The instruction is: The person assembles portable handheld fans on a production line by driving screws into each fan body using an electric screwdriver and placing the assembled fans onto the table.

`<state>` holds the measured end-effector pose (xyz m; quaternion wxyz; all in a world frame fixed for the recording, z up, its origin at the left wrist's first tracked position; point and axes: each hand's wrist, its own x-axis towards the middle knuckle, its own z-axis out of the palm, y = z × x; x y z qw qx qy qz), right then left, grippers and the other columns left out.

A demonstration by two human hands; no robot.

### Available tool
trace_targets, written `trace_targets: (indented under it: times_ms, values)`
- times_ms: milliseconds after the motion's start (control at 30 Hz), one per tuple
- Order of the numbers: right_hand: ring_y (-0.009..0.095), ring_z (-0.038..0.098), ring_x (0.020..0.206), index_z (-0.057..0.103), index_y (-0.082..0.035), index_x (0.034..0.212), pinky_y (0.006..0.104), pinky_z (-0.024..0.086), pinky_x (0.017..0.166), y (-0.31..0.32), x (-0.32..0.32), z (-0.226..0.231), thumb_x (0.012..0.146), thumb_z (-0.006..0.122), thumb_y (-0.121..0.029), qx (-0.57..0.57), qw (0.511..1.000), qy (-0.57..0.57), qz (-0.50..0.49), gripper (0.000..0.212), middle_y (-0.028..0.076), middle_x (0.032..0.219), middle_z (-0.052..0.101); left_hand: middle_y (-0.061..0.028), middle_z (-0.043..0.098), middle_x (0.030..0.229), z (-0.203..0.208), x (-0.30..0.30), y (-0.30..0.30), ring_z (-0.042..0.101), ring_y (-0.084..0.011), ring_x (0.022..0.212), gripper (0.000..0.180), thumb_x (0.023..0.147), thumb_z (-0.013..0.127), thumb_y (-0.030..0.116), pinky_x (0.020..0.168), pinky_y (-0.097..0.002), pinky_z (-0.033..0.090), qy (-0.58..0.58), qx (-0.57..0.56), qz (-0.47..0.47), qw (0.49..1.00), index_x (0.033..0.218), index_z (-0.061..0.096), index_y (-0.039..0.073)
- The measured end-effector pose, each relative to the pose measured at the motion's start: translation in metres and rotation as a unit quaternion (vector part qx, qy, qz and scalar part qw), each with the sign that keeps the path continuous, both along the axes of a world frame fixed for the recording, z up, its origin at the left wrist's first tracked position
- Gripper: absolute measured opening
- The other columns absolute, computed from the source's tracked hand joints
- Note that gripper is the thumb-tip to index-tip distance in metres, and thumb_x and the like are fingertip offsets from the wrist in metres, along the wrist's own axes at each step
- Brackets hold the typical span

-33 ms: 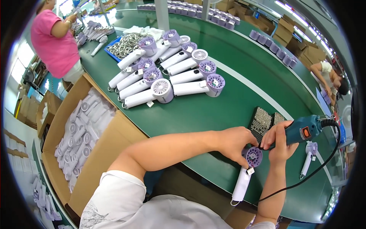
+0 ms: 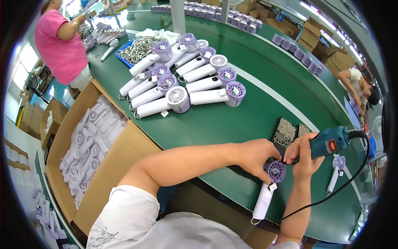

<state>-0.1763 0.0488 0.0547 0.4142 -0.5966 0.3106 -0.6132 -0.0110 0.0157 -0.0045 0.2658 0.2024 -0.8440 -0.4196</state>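
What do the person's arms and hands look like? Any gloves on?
No gloves: the left hand and right hand are bare, and so are both forearms. The left sleeve is short and white, with a grey, branch-like print. The right sleeve barely shows.

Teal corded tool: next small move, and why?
Likely line the teal corded tool up with the purple fan head: the right hand grips it close beside the head, which the left hand holds; whether its tip touches is hidden.
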Motion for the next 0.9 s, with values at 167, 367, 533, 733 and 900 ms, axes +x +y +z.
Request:
trace_targets:
  times_ms: [167,367,533,733,900]
  values:
    - [0.014,0.044,0.042,0.047,-0.007,0.105,0.0308,0.042,0.038,0.001,-0.003,-0.007,0.102,0.056,-0.009,0.021,0.998,-0.052,-0.010,0.009,0.006,0.060,0.048,-0.0213,0.071,0.090,0.000,-0.004,-0.005,0.070,-0.0368,0.085,0.065,0.058,0.089,0.041,0.076,-0.0414,0.056,0.034,-0.005,-0.016,0.999,0.103,0.072,-0.004]
    - [0.018,0.053,0.044,0.051,0.000,0.095,0.0316,0.045,0.041,-0.011,0.001,0.007,0.094,0.058,-0.004,0.025,0.999,0.023,0.016,0.008,0.009,0.060,0.054,-0.0175,0.070,0.089,0.010,0.008,-0.009,0.068,-0.0305,0.079,0.061,0.064,0.091,0.038,0.072,-0.0370,0.057,0.001,0.006,-0.001,1.000,0.102,0.071,-0.005]
    - [0.018,0.051,0.041,0.054,0.002,0.094,0.0324,0.046,0.040,-0.010,-0.014,0.016,0.095,0.057,-0.003,0.015,0.998,0.017,0.051,0.006,0.008,0.056,0.053,-0.0166,0.070,0.090,0.009,0.002,-0.008,0.066,-0.0274,0.077,0.064,0.064,0.091,0.039,0.072,-0.0370,0.056,-0.023,-0.004,-0.021,1.000,0.106,0.070,-0.005]
    - [0.016,0.046,0.041,0.058,-0.002,0.105,0.0335,0.044,0.040,-0.026,-0.045,0.034,0.105,0.044,-0.020,-0.090,0.986,-0.105,0.091,0.023,0.005,0.058,0.048,-0.0129,0.069,0.091,0.012,0.001,-0.003,0.065,-0.0250,0.079,0.064,0.062,0.092,0.037,0.072,-0.0353,0.055,-0.020,-0.024,-0.011,0.999,0.111,0.072,0.002]
    - [0.019,0.050,0.042,0.062,0.000,0.100,0.0357,0.046,0.043,-0.040,-0.054,0.003,0.102,0.053,-0.013,-0.075,0.990,-0.091,-0.080,0.016,0.008,0.060,0.054,-0.0060,0.068,0.083,0.012,0.005,-0.011,0.056,-0.0166,0.069,0.057,0.059,0.094,0.029,0.063,-0.0295,0.048,0.010,-0.041,-0.003,0.999,0.105,0.075,0.003]
